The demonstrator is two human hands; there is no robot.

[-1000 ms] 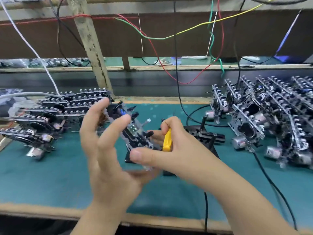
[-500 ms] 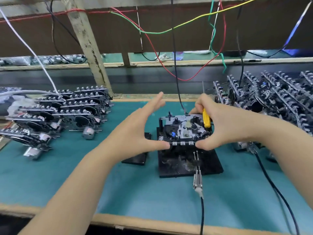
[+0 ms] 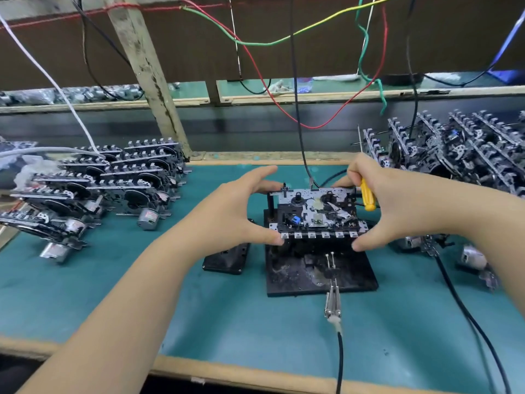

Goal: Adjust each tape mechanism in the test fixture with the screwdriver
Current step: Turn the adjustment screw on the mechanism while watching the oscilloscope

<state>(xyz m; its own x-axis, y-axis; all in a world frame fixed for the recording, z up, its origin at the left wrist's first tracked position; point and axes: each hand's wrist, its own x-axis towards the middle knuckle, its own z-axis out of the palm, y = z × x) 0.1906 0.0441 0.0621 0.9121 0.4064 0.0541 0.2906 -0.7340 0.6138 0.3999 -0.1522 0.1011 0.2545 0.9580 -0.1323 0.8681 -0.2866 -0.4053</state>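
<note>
Two hands bracket one tape mechanism [image 3: 316, 213] seated on the black test fixture [image 3: 319, 273] mid-bench. The left hand [image 3: 235, 214] pinches its left end, thumb at the front key row. The right hand [image 3: 377, 206] pinches the right end with the yellow screwdriver [image 3: 367, 198] tucked under its fingers. The mechanism looks light, rigid, with delicate exposed parts; the frame edges seem the safest hold.

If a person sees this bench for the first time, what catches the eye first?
At centre, both hands clasp a tape mechanism on a black fixture: left hand, right hand with a yellow screwdriver. More mechanisms are piled at both sides.
</note>
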